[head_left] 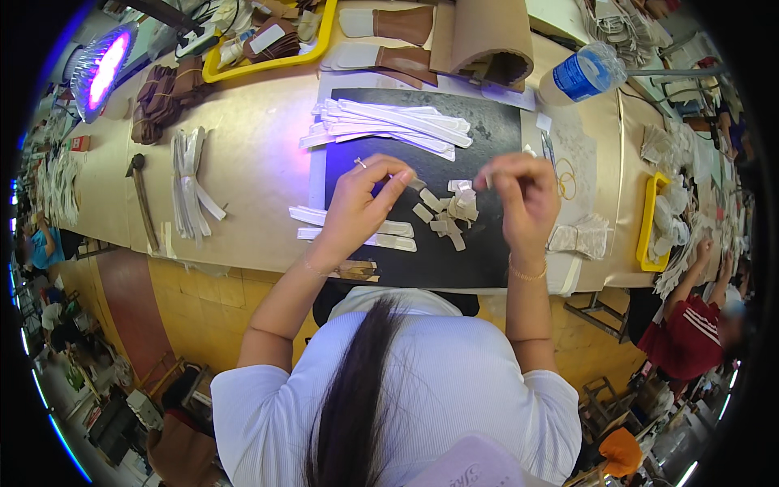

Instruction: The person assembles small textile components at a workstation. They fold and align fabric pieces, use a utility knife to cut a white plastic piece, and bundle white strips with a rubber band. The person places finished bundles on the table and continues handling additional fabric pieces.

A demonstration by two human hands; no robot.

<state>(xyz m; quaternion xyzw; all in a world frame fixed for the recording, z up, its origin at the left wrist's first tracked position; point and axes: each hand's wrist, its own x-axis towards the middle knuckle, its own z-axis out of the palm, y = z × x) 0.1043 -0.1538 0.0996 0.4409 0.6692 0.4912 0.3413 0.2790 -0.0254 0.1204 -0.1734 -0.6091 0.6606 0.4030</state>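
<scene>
My left hand (367,199) is closed in a pinch on a small translucent pale tab (417,184) over a black mat (493,146). Opposite it, my right hand (526,195) is raised with thumb and forefinger together. A small pale bit shows at its fingertips, too blurred to name. Between both hands, a loose heap of small cream tabs (443,217) lies on the mat. Beyond them rests a stack of long white strips (398,126). More white strips (393,235) lie near the mat's front edge, partly hidden under my left wrist.
Left on the table are a hammer (143,199), a bundle of pale strips (188,183) and brown bundles (162,101). A lit lamp (101,73), a yellow tray (324,45), a brown roll (491,53) and a blue-labelled bottle (578,77) stand behind. A co-worker (688,333) is at right.
</scene>
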